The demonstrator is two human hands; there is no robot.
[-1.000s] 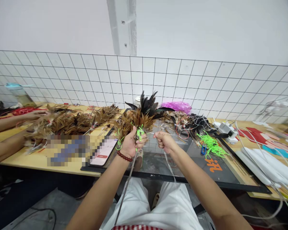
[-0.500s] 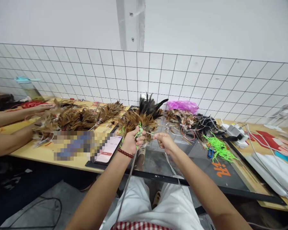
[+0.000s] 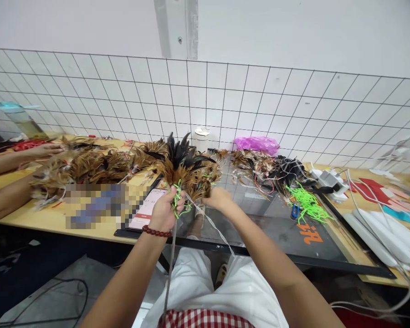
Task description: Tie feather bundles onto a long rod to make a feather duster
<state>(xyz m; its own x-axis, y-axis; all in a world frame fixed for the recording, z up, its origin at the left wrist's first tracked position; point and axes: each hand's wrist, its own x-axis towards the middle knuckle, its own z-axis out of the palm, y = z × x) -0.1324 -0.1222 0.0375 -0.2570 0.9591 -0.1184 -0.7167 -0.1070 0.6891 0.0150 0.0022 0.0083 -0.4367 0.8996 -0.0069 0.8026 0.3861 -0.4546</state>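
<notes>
My left hand (image 3: pixel 167 208), with a red bead bracelet at the wrist, is closed round the base of a feather bundle (image 3: pixel 179 171). Black plumes rise above brown ones in it, and green strands (image 3: pixel 177 200) stick out between the fingers. A pale string (image 3: pixel 212 223) runs from this bundle down to the right over the table's front edge. My right hand (image 3: pixel 219 199) is at the near edge of a small pile of brown feathers (image 3: pixel 205 180), its fingers bent together; what they pinch, if anything, is hidden.
Left of me, another person's hands (image 3: pixel 48 149) are by a brown feather heap (image 3: pixel 99 168). A phone (image 3: pixel 145 209) lies near my left wrist. Rightward are mixed feathers (image 3: pixel 256 166), green strands (image 3: pixel 307 202), blue snips (image 3: pixel 295 210) and a power strip (image 3: pixel 333 184). Behind stands a white cup (image 3: pixel 202 139).
My right hand has let go of the string and moved to the feather pile; the string now hangs slack. My left hand and its bundle have shifted left in view, as the camera also turned.
</notes>
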